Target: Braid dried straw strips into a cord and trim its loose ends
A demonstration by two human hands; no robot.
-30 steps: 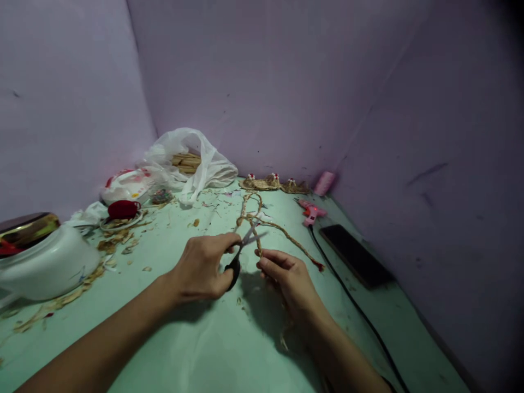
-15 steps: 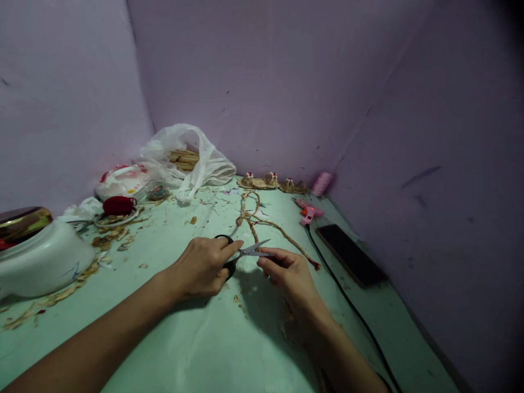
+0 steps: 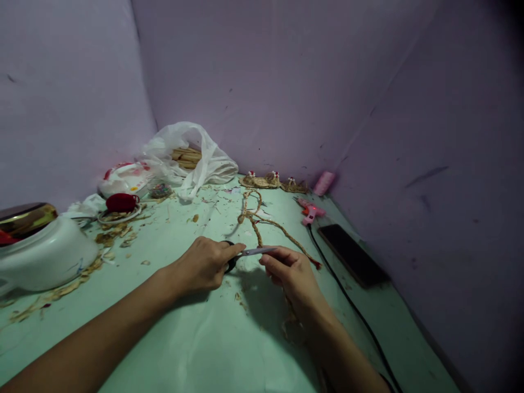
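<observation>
My left hand (image 3: 208, 262) is closed round the black handles of a pair of scissors (image 3: 256, 251), whose blades lie together and point right. The blade tips meet the fingertips of my right hand (image 3: 290, 270), which is closed in a pinch. A braided straw cord (image 3: 258, 233), looped at its far end, runs toward me up to the blades and the right fingertips. Another strand of it stretches right to a reddish frayed end. Some straw-coloured material hangs below my right hand, partly hidden behind it. The exact spot where the fingers grip is hidden.
Right of my hands lie a pink glue gun (image 3: 311, 211) with a black cable, a phone (image 3: 352, 255) and a pink spool (image 3: 324, 183). Small woven pieces (image 3: 266, 180) sit by the back wall. A plastic bag (image 3: 210, 164), white pot (image 3: 49, 259) and straw scraps (image 3: 110, 237) are leftward.
The scissor blades have gone from spread apart to closed at the right fingertips. My hands have stayed in nearly the same place, and the view has shifted slightly.
</observation>
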